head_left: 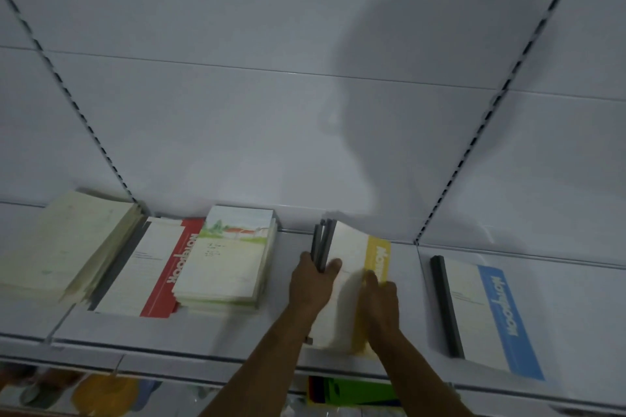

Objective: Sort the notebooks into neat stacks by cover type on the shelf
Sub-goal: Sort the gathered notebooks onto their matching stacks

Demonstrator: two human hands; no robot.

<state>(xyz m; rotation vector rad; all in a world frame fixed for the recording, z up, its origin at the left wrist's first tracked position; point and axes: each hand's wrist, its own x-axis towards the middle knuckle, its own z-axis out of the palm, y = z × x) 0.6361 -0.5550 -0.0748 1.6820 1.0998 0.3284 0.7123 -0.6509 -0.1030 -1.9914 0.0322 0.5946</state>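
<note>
Yellow-banded notebooks [352,281] sit mid-shelf [210,328], between both your hands.
Left hand [313,284] fingers clamp the grey spines; right hand [381,301] presses flat. Covers look floppy and slippery: grip the stiffer spine edge.

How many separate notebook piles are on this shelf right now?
5: plain cream pile far left, red-band, landscape-cover, yellow-band between both hands, blue-band right. Depths are unclear.

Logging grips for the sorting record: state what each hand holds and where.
Left hand grips the yellow-striped notebooks at their dark spine edge, thumb on the cover. Right hand presses flat on the yellow band.
</note>
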